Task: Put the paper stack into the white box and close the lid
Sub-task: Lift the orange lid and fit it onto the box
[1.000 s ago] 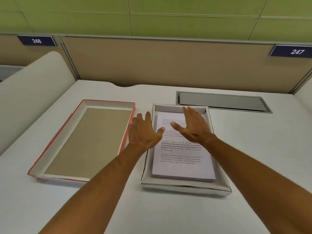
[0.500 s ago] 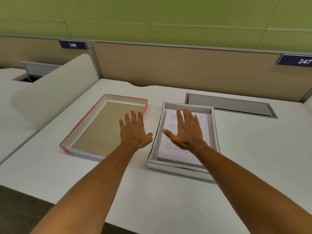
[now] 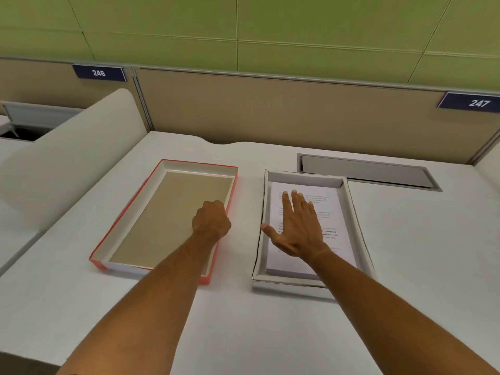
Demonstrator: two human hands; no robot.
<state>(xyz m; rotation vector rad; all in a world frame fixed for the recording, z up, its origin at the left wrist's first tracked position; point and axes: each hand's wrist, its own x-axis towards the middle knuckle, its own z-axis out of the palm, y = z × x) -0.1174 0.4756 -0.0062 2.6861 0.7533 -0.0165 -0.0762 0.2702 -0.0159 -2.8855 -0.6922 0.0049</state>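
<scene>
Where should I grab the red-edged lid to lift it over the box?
Grip the lid by its raised right long wall, coming from above where the left hand sits. It lies upside down, so fingers can hook inside that wall.

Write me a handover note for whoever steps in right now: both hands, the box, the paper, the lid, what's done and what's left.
Left hand: fingers curled down over the right wall of the lid, which lies upside down, red-edged, left of the box; a firm grip cannot be confirmed.
Right hand: open, flat on the paper stack.
White box: on the desk, open, stack inside.
Done: paper in the box.
Left: lift the lid, flip it, seat it on the box.
</scene>
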